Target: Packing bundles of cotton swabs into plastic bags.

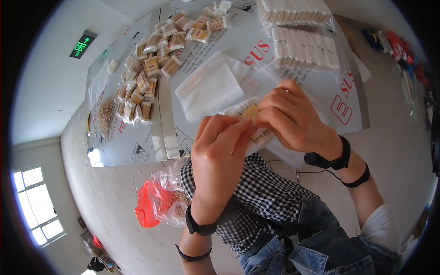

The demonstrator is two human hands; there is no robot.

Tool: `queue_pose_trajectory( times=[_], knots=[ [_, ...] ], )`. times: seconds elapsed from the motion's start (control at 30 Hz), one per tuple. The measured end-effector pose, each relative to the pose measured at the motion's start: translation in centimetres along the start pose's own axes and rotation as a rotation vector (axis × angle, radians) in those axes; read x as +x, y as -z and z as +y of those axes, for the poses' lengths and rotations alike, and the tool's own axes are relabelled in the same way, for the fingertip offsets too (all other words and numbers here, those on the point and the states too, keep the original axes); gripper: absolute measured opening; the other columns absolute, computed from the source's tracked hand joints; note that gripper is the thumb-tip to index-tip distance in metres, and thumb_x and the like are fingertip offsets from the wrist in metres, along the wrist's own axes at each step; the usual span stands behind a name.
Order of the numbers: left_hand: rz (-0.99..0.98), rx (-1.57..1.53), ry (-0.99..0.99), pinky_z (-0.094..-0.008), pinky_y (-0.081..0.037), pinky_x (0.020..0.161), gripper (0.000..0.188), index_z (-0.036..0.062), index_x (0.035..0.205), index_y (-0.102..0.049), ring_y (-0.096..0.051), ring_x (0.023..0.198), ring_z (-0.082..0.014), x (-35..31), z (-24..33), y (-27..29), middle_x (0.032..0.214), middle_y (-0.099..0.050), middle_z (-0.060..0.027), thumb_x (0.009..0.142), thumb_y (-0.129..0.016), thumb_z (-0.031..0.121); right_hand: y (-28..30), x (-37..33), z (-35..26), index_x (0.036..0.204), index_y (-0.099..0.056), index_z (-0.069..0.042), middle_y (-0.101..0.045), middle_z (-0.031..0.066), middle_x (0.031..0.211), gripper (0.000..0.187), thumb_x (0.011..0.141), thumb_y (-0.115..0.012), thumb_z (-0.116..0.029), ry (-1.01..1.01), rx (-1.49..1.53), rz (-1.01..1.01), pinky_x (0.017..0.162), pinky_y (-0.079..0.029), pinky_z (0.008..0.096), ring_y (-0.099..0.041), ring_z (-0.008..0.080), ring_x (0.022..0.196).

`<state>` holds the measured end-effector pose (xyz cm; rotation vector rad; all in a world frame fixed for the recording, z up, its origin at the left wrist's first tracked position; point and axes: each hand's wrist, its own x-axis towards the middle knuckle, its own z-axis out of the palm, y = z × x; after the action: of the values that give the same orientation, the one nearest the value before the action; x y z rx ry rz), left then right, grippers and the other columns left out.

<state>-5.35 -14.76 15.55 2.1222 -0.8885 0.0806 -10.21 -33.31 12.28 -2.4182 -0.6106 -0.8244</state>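
At the near edge of the table, both hands are closed on a small clear bag of cotton swabs (237,110) with a yellow label (250,112) on it. My left hand (217,153) pinches the bag's near left side between thumb and fingers. Opposite it, my right hand (293,119) has its fingers curled onto the right part of the bag, next to the label. My fingers cover much of the bag's middle, so its opening cannot be made out. Just beyond lies a stack of flat clear plastic bags (208,85).
Filled swab packs (151,66) are heaped at the table's far left, beside loose swab sticks (106,114). Large wrapped bundles of swabs (305,48) stand at the far right. A red plastic bag (146,204) and a clear bag of sticks (180,201) sit below the table's near edge.
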Motion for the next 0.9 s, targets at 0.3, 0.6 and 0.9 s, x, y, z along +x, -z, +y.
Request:
queue_pose_trajectory(
  times=[0.3,0.6,0.9],
  knots=[
    [-0.029,0.001,0.025,-0.0365,-0.050,0.065,0.013,0.0016,0.081,-0.068,-0.059,0.074,-0.0268,0.5,0.2,0.3,0.078,-0.061,-0.0082,0.071,-0.077,-0.001,-0.5,0.1,0.1,0.085,-0.057,-0.005,-0.059,0.0043,0.088,0.012,0.076,-0.064,-0.008,0.061,-0.057,0.051,0.083,-0.042,0.0358,-0.058,0.0187,0.078],
    [0.048,-0.007,-0.019,-0.0377,-0.050,0.064,0.013,0.0015,0.079,-0.065,-0.060,0.073,-0.0279,0.0,-0.6,-0.5,0.079,-0.062,-0.0087,0.070,-0.073,-0.005,0.7,1.0,-0.2,0.086,-0.063,-0.005,-0.059,0.0039,0.088,0.016,0.072,-0.070,-0.007,-0.053,-0.054,-0.024,0.084,-0.042,0.0375,-0.058,0.0207,0.085],
    [0.046,0.003,-0.031,-0.0378,-0.050,0.064,0.014,0.0017,0.082,-0.066,-0.060,0.073,-0.0276,0.2,0.0,-0.4,0.080,-0.062,-0.0082,0.071,-0.073,-0.004,0.5,0.8,-0.1,0.079,-0.061,-0.003,-0.058,0.0048,0.085,0.013,0.068,-0.067,-0.007,0.004,-0.135,-0.022,0.081,-0.044,0.0348,-0.057,0.0206,0.087]
  ],
)
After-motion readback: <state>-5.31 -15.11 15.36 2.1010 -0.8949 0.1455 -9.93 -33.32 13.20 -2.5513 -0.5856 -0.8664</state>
